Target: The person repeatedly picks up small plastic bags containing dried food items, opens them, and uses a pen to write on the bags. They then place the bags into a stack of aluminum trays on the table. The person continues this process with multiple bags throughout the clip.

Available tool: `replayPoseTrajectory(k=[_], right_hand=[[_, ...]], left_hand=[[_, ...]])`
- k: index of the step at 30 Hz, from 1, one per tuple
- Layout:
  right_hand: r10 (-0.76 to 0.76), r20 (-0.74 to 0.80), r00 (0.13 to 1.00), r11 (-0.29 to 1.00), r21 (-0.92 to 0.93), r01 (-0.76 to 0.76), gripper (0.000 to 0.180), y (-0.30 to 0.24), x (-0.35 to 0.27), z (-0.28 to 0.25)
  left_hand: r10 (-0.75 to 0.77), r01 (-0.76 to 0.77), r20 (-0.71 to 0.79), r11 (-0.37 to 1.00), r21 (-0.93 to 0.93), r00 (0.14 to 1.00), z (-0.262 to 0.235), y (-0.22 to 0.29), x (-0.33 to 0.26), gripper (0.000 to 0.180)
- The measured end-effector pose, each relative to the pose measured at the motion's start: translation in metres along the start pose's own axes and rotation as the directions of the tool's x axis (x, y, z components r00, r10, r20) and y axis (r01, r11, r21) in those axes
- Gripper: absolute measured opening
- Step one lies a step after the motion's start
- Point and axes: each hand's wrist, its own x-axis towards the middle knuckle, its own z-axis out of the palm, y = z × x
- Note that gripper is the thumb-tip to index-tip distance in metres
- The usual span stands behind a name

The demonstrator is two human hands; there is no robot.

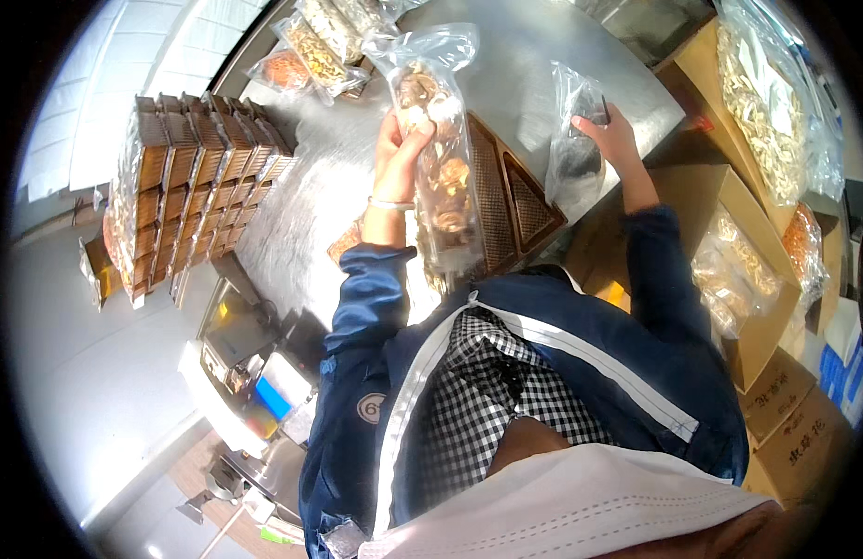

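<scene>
My left hand [405, 154] is closed on a long clear bag of dried mushrooms [452, 191], its thumb pressed across the front. The bag hangs over the left side of a brown divided plastic tray [515, 200] on the metal table. Further right, my right hand [613, 140] grips a smaller clear bag with dark contents [578, 154]. A thin dark piece [606, 106] sticks up by its fingers; its kind I cannot make out. Part of the tray is hidden behind the mushroom bag and my jacket.
Stacked brown plastic trays [194, 182] stand at the left of the metal table [310, 177]. Several bags of dried food [315, 51] lie at the far left. Open cardboard boxes [678, 200] crowd the right side, with a large bag of pale dried pieces [762, 107].
</scene>
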Motion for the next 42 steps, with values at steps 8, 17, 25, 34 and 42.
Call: replayPoseTrajectory(k=[8,17,25,34,42], right_hand=[[-0.130,-0.073,0.989,0.984,-0.129,0.120,0.052,-0.004,0.030,0.020],[-0.545,0.179,0.819,0.759,0.521,0.391,0.043,-0.225,-0.089,0.002],[-0.730,0.149,0.667,0.664,0.385,0.641,0.031,-0.233,-0.127,0.057],[-0.578,0.044,0.815,0.582,0.722,0.374,0.024,-0.250,-0.171,0.086],[-0.595,0.359,0.719,0.726,0.624,0.290,0.013,-0.256,-0.222,0.097]], left_hand=[[-0.077,0.056,0.103,0.980,0.190,0.992,-0.003,0.071,-0.067,0.058],[-0.128,0.104,0.065,0.948,0.300,0.990,-0.012,0.050,-0.120,0.064],[-0.168,0.139,0.071,0.943,0.301,0.983,-0.030,0.049,-0.162,0.062],[-0.060,0.054,0.008,0.948,0.314,0.998,-0.070,0.052,-0.202,0.061],[0.190,-0.357,-0.725,0.931,-0.081,0.662,-0.161,0.099,-0.185,0.057]])
